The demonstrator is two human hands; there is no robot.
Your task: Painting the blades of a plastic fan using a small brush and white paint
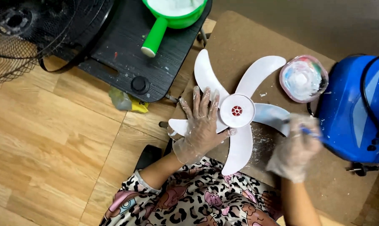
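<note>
Clearly, the white fan blade (235,111) lay flat in the middle of the frame, on a sheet of brown cardboard (239,37) that covered the wooden floor (51,125). The left hand (202,123), in a thin clear glove, was pressed on the left blades with the fingers open and spread, holding nothing, only keeping the fan blade still. The right hand (296,146), also gloved, was at the right of the frame and blurred; its fingers were closed around a thin blue tool (311,132), maybe a brush, whose tip I could not see well, near the right blade.

Just above that hand stood a small pink bowl (303,78) with white and coloured stuff in it, close beside a blue machine body (357,109) at the right edge. In the upper middle, a green saucepan-like scoop (172,16) with white content sat on a black low table (126,54), and a black fan grille (26,33) was in the upper left corner.

I think some things could go wrong here. The left palm lay directly on the blades, so it could smear any wet coating under it. If the pressure became weak, the fan blade could turn around its red hub (237,110) and the stroke would slip. The moving right arm passed near the bowl, and a wide movement could tip it on the cardboard.
</note>
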